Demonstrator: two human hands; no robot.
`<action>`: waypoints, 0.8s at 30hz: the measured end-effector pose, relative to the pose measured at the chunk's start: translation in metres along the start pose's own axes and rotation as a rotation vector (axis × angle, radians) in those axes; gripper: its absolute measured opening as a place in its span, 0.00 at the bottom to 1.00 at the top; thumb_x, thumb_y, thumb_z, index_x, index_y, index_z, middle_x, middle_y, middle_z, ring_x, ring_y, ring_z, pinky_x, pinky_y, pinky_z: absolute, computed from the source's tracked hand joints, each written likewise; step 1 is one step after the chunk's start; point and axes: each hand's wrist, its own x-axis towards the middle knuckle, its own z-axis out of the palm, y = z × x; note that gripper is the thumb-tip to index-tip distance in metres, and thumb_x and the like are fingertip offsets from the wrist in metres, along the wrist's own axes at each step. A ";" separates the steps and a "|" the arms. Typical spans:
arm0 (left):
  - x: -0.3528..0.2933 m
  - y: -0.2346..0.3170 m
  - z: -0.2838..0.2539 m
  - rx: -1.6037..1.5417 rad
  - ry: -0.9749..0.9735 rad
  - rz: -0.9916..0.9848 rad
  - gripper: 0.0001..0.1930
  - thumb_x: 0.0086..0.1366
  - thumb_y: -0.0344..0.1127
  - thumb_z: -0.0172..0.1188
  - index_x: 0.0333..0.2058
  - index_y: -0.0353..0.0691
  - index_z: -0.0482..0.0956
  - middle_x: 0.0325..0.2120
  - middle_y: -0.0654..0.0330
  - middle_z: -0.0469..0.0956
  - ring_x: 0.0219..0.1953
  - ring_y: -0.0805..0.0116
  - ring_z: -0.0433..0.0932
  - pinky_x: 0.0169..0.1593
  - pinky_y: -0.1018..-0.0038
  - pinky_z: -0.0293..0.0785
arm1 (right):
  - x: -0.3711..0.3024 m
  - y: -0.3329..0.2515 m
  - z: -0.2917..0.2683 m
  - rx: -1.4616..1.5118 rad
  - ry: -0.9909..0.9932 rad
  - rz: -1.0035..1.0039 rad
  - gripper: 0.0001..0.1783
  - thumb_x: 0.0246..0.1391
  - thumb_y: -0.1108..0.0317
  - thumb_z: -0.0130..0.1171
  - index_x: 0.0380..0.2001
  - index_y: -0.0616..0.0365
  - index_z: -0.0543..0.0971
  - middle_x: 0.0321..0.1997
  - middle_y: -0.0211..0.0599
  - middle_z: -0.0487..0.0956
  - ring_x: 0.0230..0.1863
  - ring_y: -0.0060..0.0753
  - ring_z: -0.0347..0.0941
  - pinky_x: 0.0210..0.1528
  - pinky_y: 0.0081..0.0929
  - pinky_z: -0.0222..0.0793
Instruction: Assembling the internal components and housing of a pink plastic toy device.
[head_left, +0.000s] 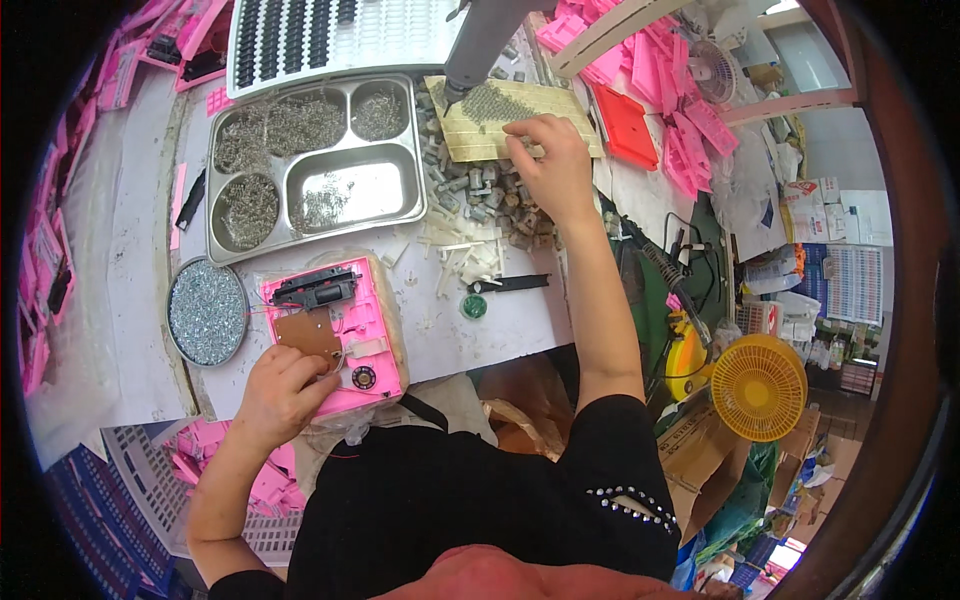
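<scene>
A white table [505, 335] fills the middle of the frame and reaches toward the upper left. At the top of the frame lies a white rack [390, 40] with rows of black parts on it. Just below the rack is a shiny metal tray [405, 190] with rounded cups, and small metal bits [305, 122] lie in them. Right of the tray, in the upper middle, a yellow sheet [460, 138] has more tiny gray bits [495, 103] spread on it. Low in the middle, left of center, sits the pink case [378, 325], with its inside facing up. A heap of gray parts [510, 205] lies below the sheet.

The right hand [553, 160] is over the right part of the sheet, with its fingers bent (I cannot tell if the tips press together or hold a bit). The left hand [283, 395] lies over the lower left of the case, fingers bent by the brown board [305, 330]; I cannot tell if they pinch anything.

Left of the case stands a round dish [169, 318] full of little shiny pieces. White bits [470, 260] lie in the center, near a thin black strip [518, 283]. In the case are a long black block [318, 290] and a round black part [364, 377]. The small green pot [474, 306] is just below the strip.
</scene>
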 end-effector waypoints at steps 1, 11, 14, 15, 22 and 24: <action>-0.002 0.000 -0.001 0.006 -0.003 -0.011 0.11 0.48 0.32 0.66 0.34 0.42 0.84 0.36 0.61 0.78 0.36 0.62 0.77 0.42 0.63 0.73 | 0.001 0.000 -0.002 0.018 -0.012 0.028 0.08 0.53 0.67 0.68 0.35 0.57 0.87 0.37 0.40 0.84 0.37 0.42 0.79 0.42 0.34 0.75; 0.015 0.012 -0.034 -0.268 0.086 -0.142 0.11 0.50 0.28 0.72 0.33 0.42 0.82 0.34 0.60 0.79 0.37 0.57 0.78 0.42 0.62 0.71 | -0.046 -0.027 0.013 -0.328 -0.165 0.141 0.14 0.52 0.56 0.69 0.26 0.56 0.85 0.28 0.39 0.83 0.31 0.45 0.80 0.38 0.44 0.71; 0.051 0.011 -0.044 -0.255 0.144 -0.071 0.09 0.51 0.28 0.72 0.32 0.41 0.81 0.32 0.60 0.79 0.33 0.57 0.78 0.38 0.63 0.72 | -0.045 -0.018 0.027 -0.349 -0.155 0.150 0.15 0.52 0.55 0.69 0.24 0.56 0.83 0.25 0.39 0.82 0.32 0.47 0.79 0.40 0.46 0.69; 0.064 0.008 -0.041 -0.269 0.153 -0.068 0.09 0.52 0.28 0.71 0.32 0.41 0.82 0.33 0.59 0.79 0.33 0.56 0.78 0.38 0.62 0.73 | -0.044 -0.014 0.027 -0.352 -0.152 0.150 0.16 0.53 0.55 0.69 0.25 0.57 0.84 0.26 0.40 0.82 0.31 0.48 0.79 0.41 0.45 0.69; 0.157 -0.025 -0.019 -0.183 0.127 -0.148 0.05 0.61 0.32 0.66 0.33 0.38 0.82 0.32 0.53 0.79 0.34 0.49 0.80 0.38 0.59 0.76 | -0.082 -0.043 -0.017 0.400 -0.237 0.373 0.11 0.59 0.68 0.65 0.27 0.61 0.76 0.28 0.39 0.81 0.27 0.36 0.80 0.31 0.31 0.74; 0.195 -0.046 -0.011 -0.207 0.138 -0.142 0.05 0.62 0.33 0.65 0.33 0.38 0.82 0.32 0.54 0.79 0.35 0.49 0.80 0.38 0.58 0.76 | -0.109 -0.043 -0.022 0.824 -0.355 0.670 0.10 0.61 0.71 0.65 0.28 0.60 0.75 0.30 0.36 0.82 0.28 0.27 0.82 0.30 0.24 0.75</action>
